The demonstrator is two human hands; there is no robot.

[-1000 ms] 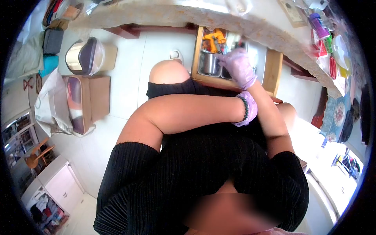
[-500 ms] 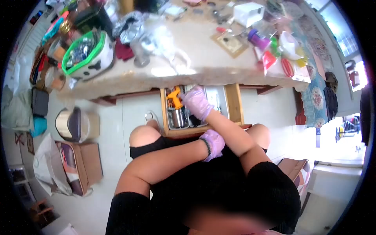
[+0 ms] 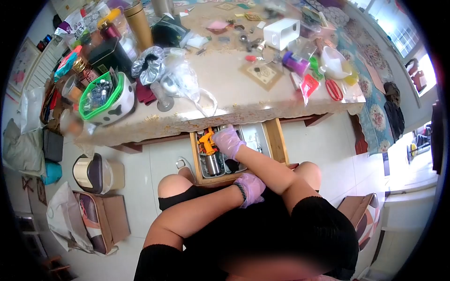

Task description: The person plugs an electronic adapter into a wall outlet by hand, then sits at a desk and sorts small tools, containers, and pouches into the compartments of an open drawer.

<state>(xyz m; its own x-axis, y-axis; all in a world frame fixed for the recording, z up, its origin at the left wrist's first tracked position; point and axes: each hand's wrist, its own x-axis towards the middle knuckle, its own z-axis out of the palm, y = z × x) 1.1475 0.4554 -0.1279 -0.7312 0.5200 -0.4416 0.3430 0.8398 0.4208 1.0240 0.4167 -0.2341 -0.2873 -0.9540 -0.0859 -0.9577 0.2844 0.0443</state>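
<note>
My right hand, in a thin lilac plastic glove, reaches into the open wooden drawer below the table edge. Its fingers curl downward beside an orange trigger-shaped tool; the fingertips are hidden, and what they hold does not show. Closer to me in the drawer lies a shiny metal cylinder, with a black item beside it. My left hand, gloved alike and with a dark bracelet at the wrist, rests by my lap in front of the drawer. Its fingers look folded in, with nothing visible in them.
Above the drawer is a cluttered table. On it are a green-rimmed basket, a clear plastic bag, a white box, a purple-lidded container and red-handled scissors. A bin stands on the floor at left.
The view has tilted, so table and drawer sit lower in it. My right hand has shifted slightly left in the drawer, nearer the orange tool. The left hand stays by my lap.
</note>
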